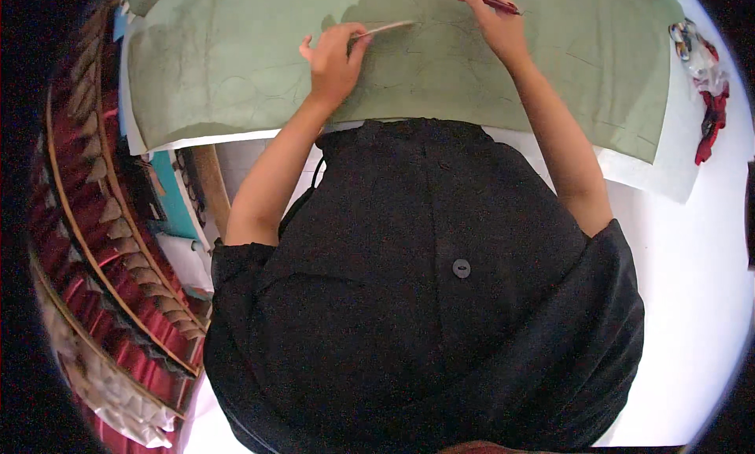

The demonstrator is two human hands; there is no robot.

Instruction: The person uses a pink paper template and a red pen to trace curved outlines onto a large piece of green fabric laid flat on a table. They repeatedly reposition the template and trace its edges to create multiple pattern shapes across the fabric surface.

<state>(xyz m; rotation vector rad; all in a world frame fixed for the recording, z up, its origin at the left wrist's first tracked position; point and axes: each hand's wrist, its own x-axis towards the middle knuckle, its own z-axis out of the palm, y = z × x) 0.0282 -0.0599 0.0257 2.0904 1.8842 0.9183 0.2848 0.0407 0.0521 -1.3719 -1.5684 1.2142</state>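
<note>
A sheet of green cloth (244, 84) with thin dark lines and curves drawn on it spreads before me. Above it, on the left, my left hand (336, 61) pinches a slim pale stick (387, 28) that points to the right; motion blurs it, and its exact kind does not show. Farther right, my right hand (499, 29) has its fingers closed round a dark red pen (503, 4), one end pointing left over the cloth. I cannot tell whether the pen touches the cloth.
White sheeting (668, 175) shows beneath the cloth's near edge. To the right lies a small clear bag with red material (712, 112). Red draped fabric with scalloped trim (118, 273) hangs at the left, near a teal panel (173, 193).
</note>
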